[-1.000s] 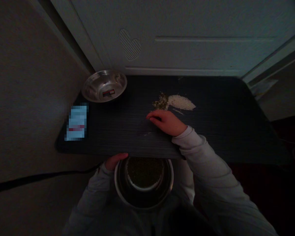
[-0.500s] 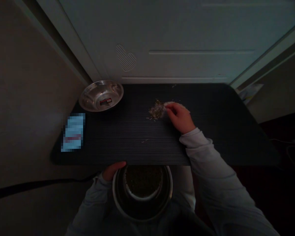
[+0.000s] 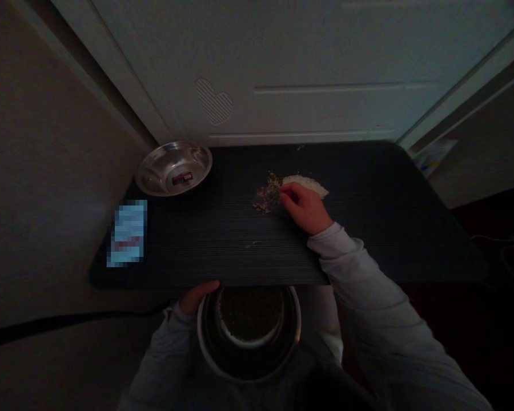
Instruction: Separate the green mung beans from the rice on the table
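My right hand (image 3: 305, 208) is over the dark tabletop with thumb and fingers pinched together. What they hold, if anything, is too small to make out. Its fingertips are beside a small scattered heap of mixed green-brown and pale bits (image 3: 268, 197). A larger mound of pale grains (image 3: 310, 184) lies just behind the hand, partly covered by it. My left hand (image 3: 199, 295) grips the left rim of a metal bowl (image 3: 202, 337) in my lap, under the table's front edge. Inside that bowl is a smaller round container (image 3: 248, 345) filled with dark grainy stuff.
An empty-looking steel bowl (image 3: 154, 162) with a label in its bottom stands at the table's back left. Near the left edge lies a blurred light-blue item (image 3: 128, 234). A white panelled door (image 3: 308, 57) rises behind the table (image 3: 205, 245). A few stray grains dot the surface.
My right hand has shifted slightly left and towards me, uncovering more of the pale mound. The view has moved a little. My left hand stays on the bowl.
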### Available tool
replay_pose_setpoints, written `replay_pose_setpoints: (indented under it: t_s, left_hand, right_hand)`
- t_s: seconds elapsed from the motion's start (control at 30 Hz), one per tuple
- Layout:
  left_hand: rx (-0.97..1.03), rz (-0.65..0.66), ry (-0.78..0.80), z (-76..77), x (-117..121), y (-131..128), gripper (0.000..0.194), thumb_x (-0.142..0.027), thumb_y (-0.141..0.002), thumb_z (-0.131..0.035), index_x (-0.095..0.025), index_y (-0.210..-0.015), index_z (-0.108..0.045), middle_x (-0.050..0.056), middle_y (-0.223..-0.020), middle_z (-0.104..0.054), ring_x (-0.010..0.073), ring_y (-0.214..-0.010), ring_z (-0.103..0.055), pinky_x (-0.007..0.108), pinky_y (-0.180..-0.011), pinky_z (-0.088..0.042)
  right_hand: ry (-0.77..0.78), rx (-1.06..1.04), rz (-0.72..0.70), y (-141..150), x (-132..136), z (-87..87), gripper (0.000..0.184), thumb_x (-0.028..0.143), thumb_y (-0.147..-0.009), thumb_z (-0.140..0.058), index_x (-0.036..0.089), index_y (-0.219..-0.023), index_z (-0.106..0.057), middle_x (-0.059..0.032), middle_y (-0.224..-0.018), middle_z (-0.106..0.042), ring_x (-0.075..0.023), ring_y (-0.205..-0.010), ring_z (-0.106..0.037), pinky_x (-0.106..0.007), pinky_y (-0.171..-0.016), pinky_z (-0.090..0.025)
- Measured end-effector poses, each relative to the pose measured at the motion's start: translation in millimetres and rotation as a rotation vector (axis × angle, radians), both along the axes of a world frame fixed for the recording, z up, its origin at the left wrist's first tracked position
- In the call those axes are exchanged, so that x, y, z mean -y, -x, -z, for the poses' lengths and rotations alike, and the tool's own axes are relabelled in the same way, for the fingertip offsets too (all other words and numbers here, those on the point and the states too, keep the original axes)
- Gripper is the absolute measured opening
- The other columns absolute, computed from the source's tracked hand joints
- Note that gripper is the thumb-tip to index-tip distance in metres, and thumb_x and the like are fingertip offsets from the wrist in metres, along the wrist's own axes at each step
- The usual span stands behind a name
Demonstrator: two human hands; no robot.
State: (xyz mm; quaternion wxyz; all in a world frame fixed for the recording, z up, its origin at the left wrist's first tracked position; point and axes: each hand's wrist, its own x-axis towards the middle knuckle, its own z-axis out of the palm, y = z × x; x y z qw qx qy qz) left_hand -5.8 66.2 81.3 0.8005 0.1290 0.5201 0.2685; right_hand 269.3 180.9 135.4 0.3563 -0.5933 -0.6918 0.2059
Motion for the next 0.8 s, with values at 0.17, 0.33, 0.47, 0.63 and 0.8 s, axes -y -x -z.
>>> replay_pose_setpoints:
  t_s: [0.17,0.33,0.47,0.63,0.8]
  left_hand:
    - [-0.006,0.005,-0.042,-5.0,1.9,-2.5,0.014,-0.015,-0.068,-0.063,-0.017,-0.06,-0.073,0.004,-0.06,-0.075,0.0271,-0.087,-0.069,0.037,-0.096,-0.043]
    - [0.001,0.02,-0.017,-10.1,6.4,-5.1,0.015,-0.02,-0.071,-0.061,-0.016,-0.066,-0.074,0.006,-0.073,-0.077,0.028,-0.096,-0.066,0.038,-0.097,-0.042]
    - [0.024,0.011,-0.027,-9.8,4.9,-3.9,0.016,-0.018,-0.073,-0.06,-0.015,-0.07,-0.075,0.005,-0.069,-0.076,0.0274,-0.087,-0.069,0.038,-0.094,-0.043]
    - [0.018,0.04,-0.015,-13.3,2.1,-4.2,0.019,-0.014,-0.074,-0.058,-0.014,-0.065,-0.075,0.005,-0.057,-0.074,0.0243,-0.073,-0.071,0.032,-0.092,-0.044]
    - [0.03,-0.001,-0.028,-14.0,2.3,-5.3,0.018,-0.012,-0.073,-0.058,-0.014,-0.066,-0.075,0.006,-0.059,-0.075,0.0254,-0.079,-0.071,0.033,-0.094,-0.042]
  right_hand:
    - [-0.011,0.002,0.004,1.0,1.1,0.2,0.018,0.019,-0.079,-0.048,0.014,-0.09,-0.062,-0.0064,-0.079,-0.067,-0.0191,-0.07,-0.059,-0.033,-0.068,-0.046]
    - [0.023,-0.013,-0.096,4.0,2.8,1.3,0.018,0.02,-0.079,-0.049,0.015,-0.09,-0.062,-0.0052,-0.078,-0.067,-0.0179,-0.07,-0.059,-0.031,-0.068,-0.046]
    - [0.024,-0.019,-0.037,4.5,2.4,0.8,0.019,0.02,-0.08,-0.047,0.015,-0.091,-0.062,-0.0057,-0.08,-0.067,-0.0181,-0.07,-0.058,-0.032,-0.068,-0.046]
    - [0.029,-0.014,-0.12,6.3,3.8,1.4,0.019,0.019,-0.079,-0.048,0.014,-0.09,-0.062,-0.0057,-0.078,-0.066,-0.0178,-0.069,-0.058,-0.031,-0.068,-0.045]
    - [0.033,-0.058,-0.167,8.5,5.8,1.5,0.017,0.021,-0.079,-0.049,0.016,-0.089,-0.061,-0.0026,-0.075,-0.066,-0.0149,-0.065,-0.057,-0.028,-0.065,-0.044]
